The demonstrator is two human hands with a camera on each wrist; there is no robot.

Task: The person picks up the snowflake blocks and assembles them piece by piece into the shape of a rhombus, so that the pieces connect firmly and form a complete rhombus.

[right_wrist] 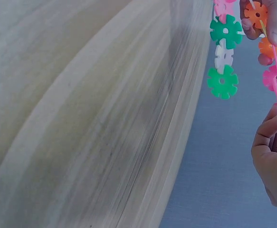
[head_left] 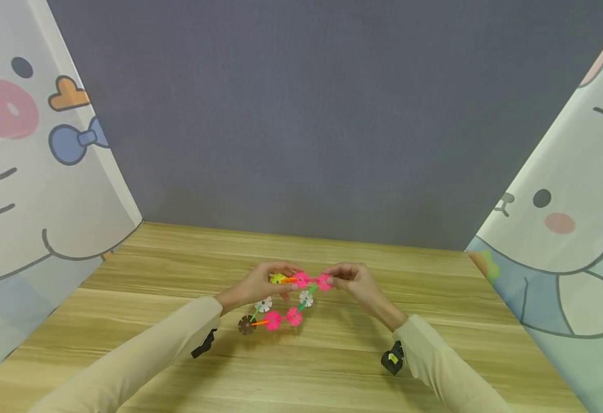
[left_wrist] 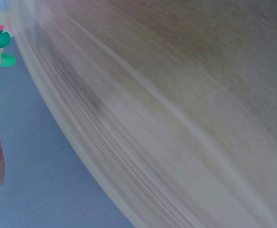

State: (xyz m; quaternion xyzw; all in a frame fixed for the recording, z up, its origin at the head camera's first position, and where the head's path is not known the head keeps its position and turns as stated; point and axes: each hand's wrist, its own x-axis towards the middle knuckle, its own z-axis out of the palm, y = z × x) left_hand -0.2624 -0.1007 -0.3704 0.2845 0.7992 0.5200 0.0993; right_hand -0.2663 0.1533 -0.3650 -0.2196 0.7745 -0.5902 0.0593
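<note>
A chain of slotted plastic flower discs hangs between the hands, looping over the table. My left hand (head_left: 260, 284) grips its upper stretch, near a yellow disc (head_left: 278, 279) and a pink disc (head_left: 301, 279). My right hand (head_left: 360, 287) pinches the pink discs at the chain's upper right between thumb and fingertips. Lower down are a white disc (head_left: 306, 298), another pink disc (head_left: 273, 320) and a brown disc (head_left: 247, 325). In the right wrist view, a green disc (right_wrist: 222, 82) ends one strand, apart from the right fingers. Left fingers partly cover orange discs (right_wrist: 271, 47).
The wood-grain table (head_left: 301, 367) lies beneath both hands. A grey panel (head_left: 301, 126) stands behind it, with cartoon-printed panels on the left (head_left: 33, 218) and right (head_left: 580, 246). Black wrist devices (head_left: 393, 359) sit under the sleeves.
</note>
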